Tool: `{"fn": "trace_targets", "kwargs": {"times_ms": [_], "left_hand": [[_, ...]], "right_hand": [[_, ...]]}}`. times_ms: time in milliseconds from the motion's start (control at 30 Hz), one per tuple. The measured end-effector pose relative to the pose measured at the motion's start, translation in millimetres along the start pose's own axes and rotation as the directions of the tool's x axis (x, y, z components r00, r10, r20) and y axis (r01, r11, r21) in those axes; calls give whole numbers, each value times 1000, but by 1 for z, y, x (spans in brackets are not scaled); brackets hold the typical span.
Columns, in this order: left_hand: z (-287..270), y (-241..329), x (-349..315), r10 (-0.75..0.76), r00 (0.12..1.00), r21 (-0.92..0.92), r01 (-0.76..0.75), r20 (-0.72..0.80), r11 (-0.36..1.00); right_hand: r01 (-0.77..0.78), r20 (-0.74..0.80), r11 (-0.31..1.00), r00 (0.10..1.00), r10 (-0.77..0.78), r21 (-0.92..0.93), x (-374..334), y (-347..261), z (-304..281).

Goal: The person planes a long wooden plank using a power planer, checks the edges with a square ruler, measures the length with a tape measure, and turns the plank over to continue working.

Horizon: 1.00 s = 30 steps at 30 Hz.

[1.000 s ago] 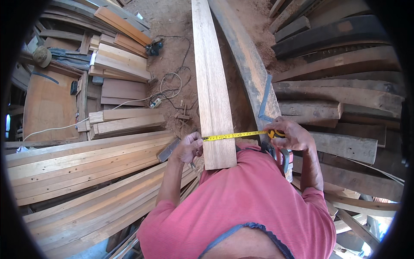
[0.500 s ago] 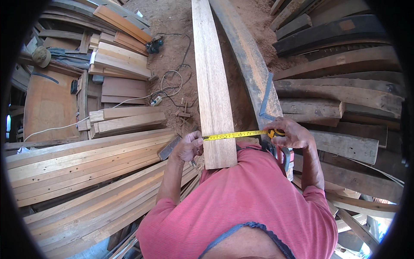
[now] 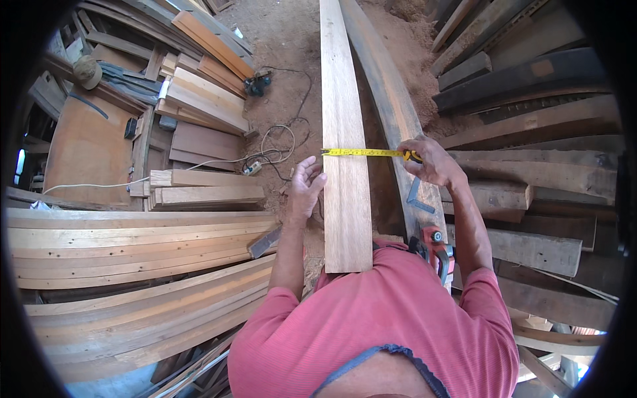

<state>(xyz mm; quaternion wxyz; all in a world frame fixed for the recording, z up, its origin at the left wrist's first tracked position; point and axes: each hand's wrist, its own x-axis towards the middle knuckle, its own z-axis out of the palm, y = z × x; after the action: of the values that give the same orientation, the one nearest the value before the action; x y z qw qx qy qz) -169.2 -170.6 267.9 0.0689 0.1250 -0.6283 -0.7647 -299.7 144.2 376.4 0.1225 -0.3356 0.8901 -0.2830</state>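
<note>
A long pale wooden board (image 3: 347,219) runs away from my body, its near end at my waist. Across its width lies the yellow blade of a tape measure (image 3: 413,156), its end at the board's left edge. My right hand (image 3: 431,162) grips the tape measure's case to the right of the board, above a dark weathered beam (image 3: 391,99). My left hand (image 3: 307,186) is beside the board's left edge, just nearer than the tape's end, with fingers spread and nothing held. A blue-grey metal square (image 3: 421,203) rests on the beam below my right hand.
A red and black power tool (image 3: 438,251) sits on the beam near my right hip. Stacked planks (image 3: 146,249) fill the left side; heavy dark timbers (image 3: 531,126) line the right. Cables (image 3: 279,136) and a blue-green power tool (image 3: 257,83) lie on the dusty floor.
Both hands and the tape measure have moved farther along the board, away from my body. My left hand has let go of the tape's end and opened.
</note>
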Motion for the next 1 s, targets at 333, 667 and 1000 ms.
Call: {"fn": "trace_targets", "kwargs": {"times_ms": [333,667,1000], "left_hand": [[5,-4,11,68,993,183,-84,94,980],[6,-4,12,65,993,163,-81,99,983],[-5,-51,-6,-65,997,101,61,42,993]], "right_hand": [[-67,-27,998,997,67,2,9,26,19],[-112,-8,993,994,112,29,8,21,14],[-90,-55,896,990,126,435,-6,80,70]]}}
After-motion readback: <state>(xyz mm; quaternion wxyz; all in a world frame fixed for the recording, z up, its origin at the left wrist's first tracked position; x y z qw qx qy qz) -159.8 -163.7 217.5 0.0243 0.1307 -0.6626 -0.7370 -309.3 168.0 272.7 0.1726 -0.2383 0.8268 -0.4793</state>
